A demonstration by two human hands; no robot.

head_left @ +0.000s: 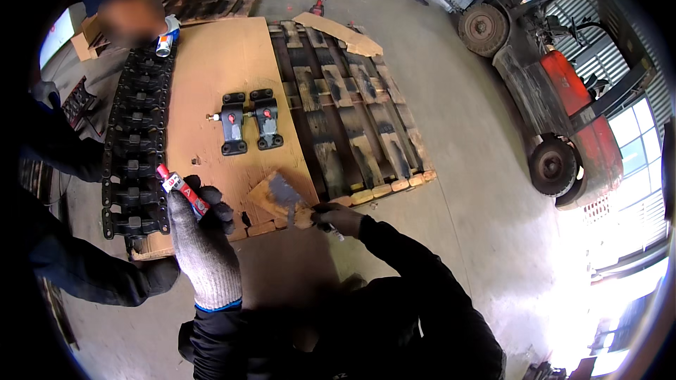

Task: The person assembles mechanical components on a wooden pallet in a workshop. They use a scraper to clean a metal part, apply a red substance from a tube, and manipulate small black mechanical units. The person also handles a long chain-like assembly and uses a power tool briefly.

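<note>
My left hand (201, 229), in a grey knitted glove with dark fingers, is closed around a small red-and-white tube (186, 193) with a red cap, tilted up to the left. My right hand (342, 219), in a dark glove, is closed beside a piece of cardboard (262, 195) with grey paste smeared on it. A small whitish end pokes out below the right fingers; its kind is hidden. Beyond the hands, two black metal brackets (233, 127) with round feet lie on a cardboard sheet (204, 63), a brass-coloured fitting at their left.
A black track chain (134, 141) runs along the sheet's left edge, with a person leaning over it and a can (165, 45) at its far end. The sheet covers part of a wooden pallet (352, 112). A red power tool (319, 3) and a forklift (563, 91) stand beyond.
</note>
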